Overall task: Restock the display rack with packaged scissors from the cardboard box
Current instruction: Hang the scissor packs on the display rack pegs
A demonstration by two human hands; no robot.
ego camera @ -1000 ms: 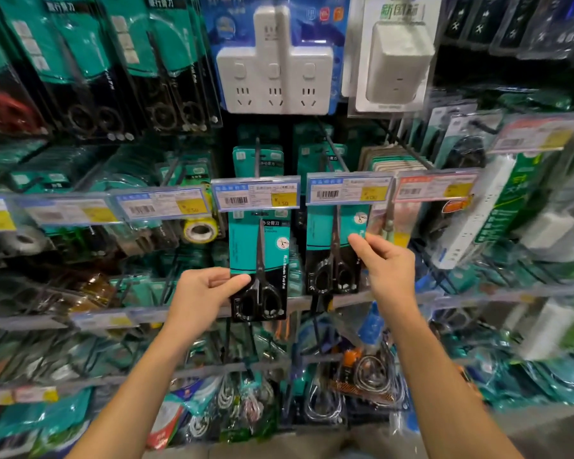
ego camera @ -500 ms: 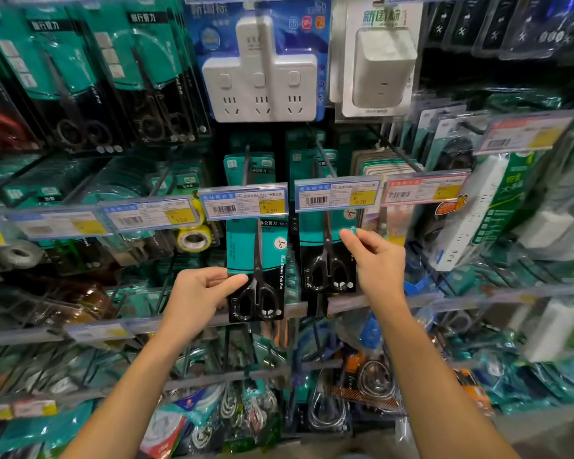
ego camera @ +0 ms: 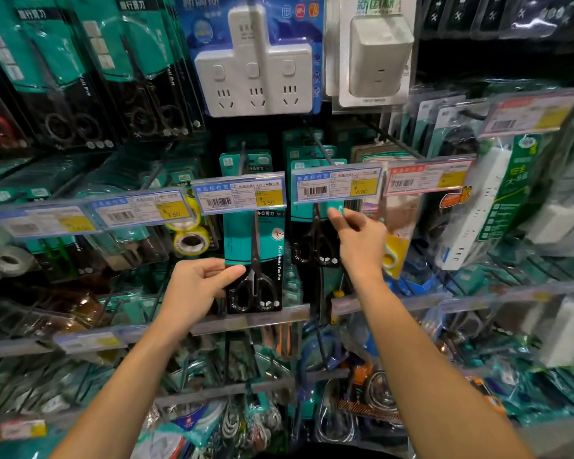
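— Both hands were up at the rack. What did the left hand have?

— It gripped a scissors pack by the lower left edge, thumb across the front near the black handles, fingers curled behind. That pack hung under the 3.50 tag, upright, its top hidden behind the tag.

— And the right hand?

— It reached further up and to the right, to a second pack under the 4.00 tag. Thumb and forefinger pinched that pack's right edge just below the tag; the other fingers were loosely bent.

— Were the two packs touching?

— No, side by side with a narrow gap, the second one slightly further back.

— Anything around them?

— A white power strip hung above, tape rolls sat left of the first pack, and more scissors filled the far left hooks. Lower rows were blurred; I couldn't tell what hung there.
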